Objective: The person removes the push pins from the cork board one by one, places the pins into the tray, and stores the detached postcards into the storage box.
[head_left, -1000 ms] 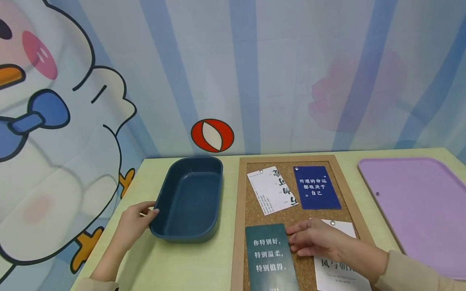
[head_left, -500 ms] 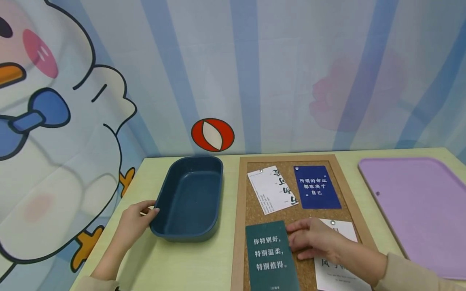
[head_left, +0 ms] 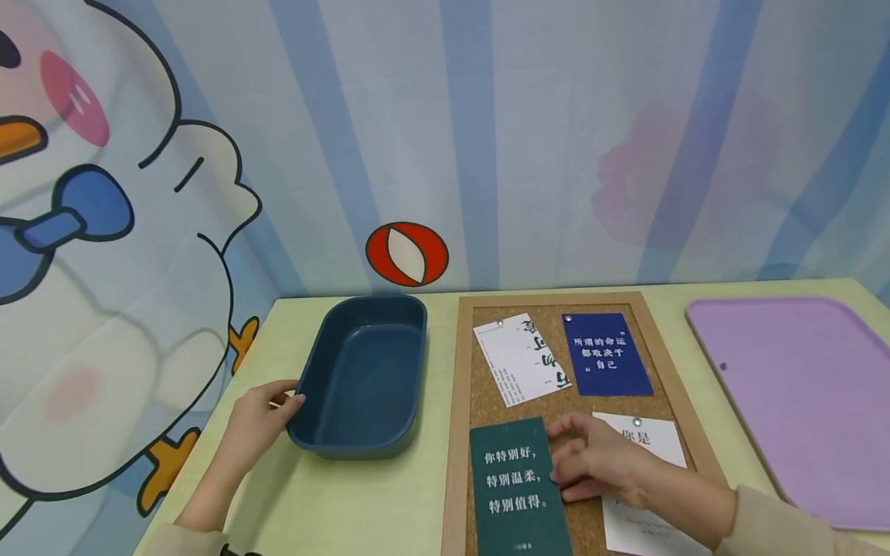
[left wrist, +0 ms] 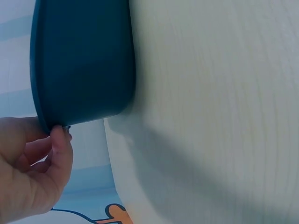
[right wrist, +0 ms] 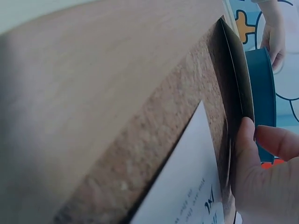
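Note:
My left hand [head_left: 260,425] pinches the near-left rim of a dark blue rectangular tub [head_left: 361,386], thumb on one side and fingers on the other, as the left wrist view also shows. The tub holds nothing that I can see. My right hand [head_left: 605,463] pinches the right edge of a dark green card [head_left: 518,483] with white Chinese characters. In the right wrist view the card [right wrist: 236,70] stands tilted, at least partly raised off the cork board [right wrist: 173,88]. Beneath my right hand lies a white card [head_left: 650,533], partly covered; a pin holds its top.
The wood-framed cork board [head_left: 452,463] also bears a pinned white card [head_left: 521,359] and a pinned dark blue card [head_left: 607,355]. A purple tray [head_left: 799,401] lies to the right on the pale table [head_left: 348,510]. A printed cloth [head_left: 542,154] hangs behind.
The green card's tilt has changed slightly, with less glare on it. My right hand's fingers have shifted a little, showing more of the white card. The left hand and tub stay put.

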Demonstrator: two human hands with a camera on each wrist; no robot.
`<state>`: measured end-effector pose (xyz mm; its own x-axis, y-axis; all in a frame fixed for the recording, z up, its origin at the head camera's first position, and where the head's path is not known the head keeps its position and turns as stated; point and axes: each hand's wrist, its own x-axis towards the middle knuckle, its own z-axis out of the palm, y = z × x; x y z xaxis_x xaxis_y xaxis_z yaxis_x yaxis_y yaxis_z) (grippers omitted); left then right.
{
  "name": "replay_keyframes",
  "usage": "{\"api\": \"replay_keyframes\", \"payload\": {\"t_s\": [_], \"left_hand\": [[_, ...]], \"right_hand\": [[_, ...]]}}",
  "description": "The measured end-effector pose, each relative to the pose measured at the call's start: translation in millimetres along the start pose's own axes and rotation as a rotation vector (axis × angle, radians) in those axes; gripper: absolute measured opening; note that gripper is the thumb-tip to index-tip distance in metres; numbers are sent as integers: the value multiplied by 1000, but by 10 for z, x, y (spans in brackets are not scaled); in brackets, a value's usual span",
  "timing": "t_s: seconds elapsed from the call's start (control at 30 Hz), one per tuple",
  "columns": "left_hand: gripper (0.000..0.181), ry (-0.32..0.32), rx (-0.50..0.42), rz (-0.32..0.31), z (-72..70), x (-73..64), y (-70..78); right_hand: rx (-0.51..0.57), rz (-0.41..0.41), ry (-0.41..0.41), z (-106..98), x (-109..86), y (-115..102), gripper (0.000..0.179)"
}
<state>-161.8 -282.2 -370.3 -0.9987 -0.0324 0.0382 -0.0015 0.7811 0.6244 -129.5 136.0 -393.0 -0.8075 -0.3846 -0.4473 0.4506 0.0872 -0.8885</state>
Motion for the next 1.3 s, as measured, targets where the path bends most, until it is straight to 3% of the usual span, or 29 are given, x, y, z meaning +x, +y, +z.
{"api": "replay_keyframes", "payload": {"t_s": [0.17,0.37,0.57,1.3], "left_hand": [[39,-28,-84,-25,-9,12,-27],[42,-96,-249,-120,-28,56,-73],[45,-129,-357,-190,-44,94,-112],[46,-134,-439,-232,-38,86,-98]], "right_hand": [[15,-10,-36,7,11,37,63],[22,-4,-48,11,14,37,61],[27,6,-46,10,8,13,62],[65,20,-29,-129,-2,-111,66]]}}
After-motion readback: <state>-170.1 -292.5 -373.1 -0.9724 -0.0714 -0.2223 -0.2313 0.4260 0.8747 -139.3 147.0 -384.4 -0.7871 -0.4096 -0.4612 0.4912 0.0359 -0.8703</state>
